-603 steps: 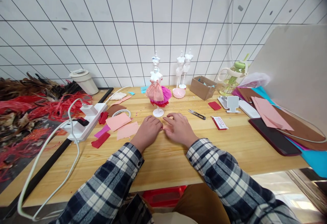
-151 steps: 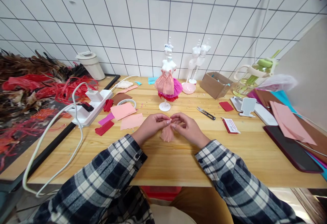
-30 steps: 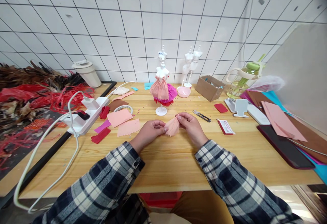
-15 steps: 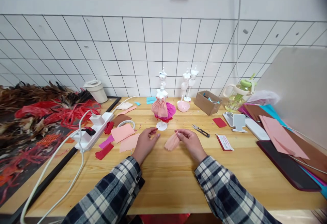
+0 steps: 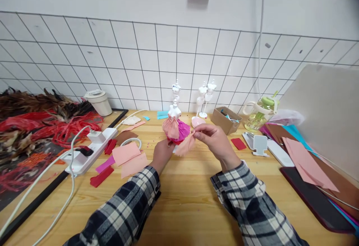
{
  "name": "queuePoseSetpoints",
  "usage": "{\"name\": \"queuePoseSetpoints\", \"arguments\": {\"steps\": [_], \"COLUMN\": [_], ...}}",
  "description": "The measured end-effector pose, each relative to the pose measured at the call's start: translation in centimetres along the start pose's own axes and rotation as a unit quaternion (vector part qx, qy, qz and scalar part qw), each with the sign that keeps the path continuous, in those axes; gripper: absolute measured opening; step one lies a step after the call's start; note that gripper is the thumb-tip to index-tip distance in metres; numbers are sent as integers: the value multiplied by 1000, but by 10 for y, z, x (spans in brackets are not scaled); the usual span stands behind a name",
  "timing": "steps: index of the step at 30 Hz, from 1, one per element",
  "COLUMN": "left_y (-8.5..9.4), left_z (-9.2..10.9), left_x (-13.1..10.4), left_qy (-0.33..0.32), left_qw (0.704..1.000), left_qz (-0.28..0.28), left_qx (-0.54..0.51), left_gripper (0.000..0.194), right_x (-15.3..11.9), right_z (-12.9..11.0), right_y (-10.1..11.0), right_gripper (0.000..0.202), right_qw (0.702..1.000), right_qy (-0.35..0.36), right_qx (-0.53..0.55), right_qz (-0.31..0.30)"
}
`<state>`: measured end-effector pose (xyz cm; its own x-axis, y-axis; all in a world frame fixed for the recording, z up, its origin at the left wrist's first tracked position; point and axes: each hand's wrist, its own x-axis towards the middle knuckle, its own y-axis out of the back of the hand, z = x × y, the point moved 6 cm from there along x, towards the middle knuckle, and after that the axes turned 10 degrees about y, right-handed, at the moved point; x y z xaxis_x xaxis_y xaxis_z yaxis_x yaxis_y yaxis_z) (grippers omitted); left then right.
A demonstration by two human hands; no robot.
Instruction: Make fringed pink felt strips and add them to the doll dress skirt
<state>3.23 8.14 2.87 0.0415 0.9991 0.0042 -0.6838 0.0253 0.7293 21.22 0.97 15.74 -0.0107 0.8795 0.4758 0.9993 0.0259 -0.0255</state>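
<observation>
My right hand pinches the gathered top of a peach crepe paper piece, held just above the table in front of a miniature dress form. That white form wears a ruffled skirt, peach on the left and magenta on the right, with a red edge below. Under the skirt, my left hand is closed around the form's stand; its fingertips are partly hidden. The round white base shows only in part, behind the paper piece.
Further dress forms stand by the tiled wall, near a pink bowl and cardboard box. Peach paper sheets and a tape roll lie left, beside a power strip. A drink bottle stands right.
My left hand has moved forward onto the dress form's stand. My right hand has lifted the peach paper piece up and towards the skirt. The view has shifted slightly.
</observation>
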Motion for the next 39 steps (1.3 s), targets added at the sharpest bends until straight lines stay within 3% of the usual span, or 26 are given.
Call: {"name": "queuePoseSetpoints", "arguments": {"steps": [3, 9, 14, 19, 24, 34, 39], "left_y": [1, 4, 4, 0, -3, -2, -3], "left_z": [-2, 3, 8, 6, 4, 9, 10], "left_x": [-11, -34, -44, -48, -48, -49, -49], "left_qy": [3, -11, -22, -35, -56, -67, -82], "left_qw": [1000, 1000, 999, 998, 998, 997, 996], "left_qz": [-7, -22, -31, -29, -25, -28, -41], "left_qx": [1, -5, -16, -33, -18, -1, -7], "left_gripper": [28, 24, 25, 28, 34, 36, 33], "right_x": [14, 16, 14, 14, 13, 15, 15], "right_z": [-8, 0, -3, -4, 0, 3, 5], "right_y": [0, -3, 1, 0, -6, -5, -6], "right_gripper": [19, 22, 21, 18, 20, 15, 14], "right_qw": [999, 995, 992, 987, 993, 987, 986], "right_qy": [22, 3, 28, 44, 30, 68, 65], "right_qx": [-29, -96, -119, -150, -115, -119, -126], "right_qz": [14, -15, 19, 29, 20, 84, 85]}}
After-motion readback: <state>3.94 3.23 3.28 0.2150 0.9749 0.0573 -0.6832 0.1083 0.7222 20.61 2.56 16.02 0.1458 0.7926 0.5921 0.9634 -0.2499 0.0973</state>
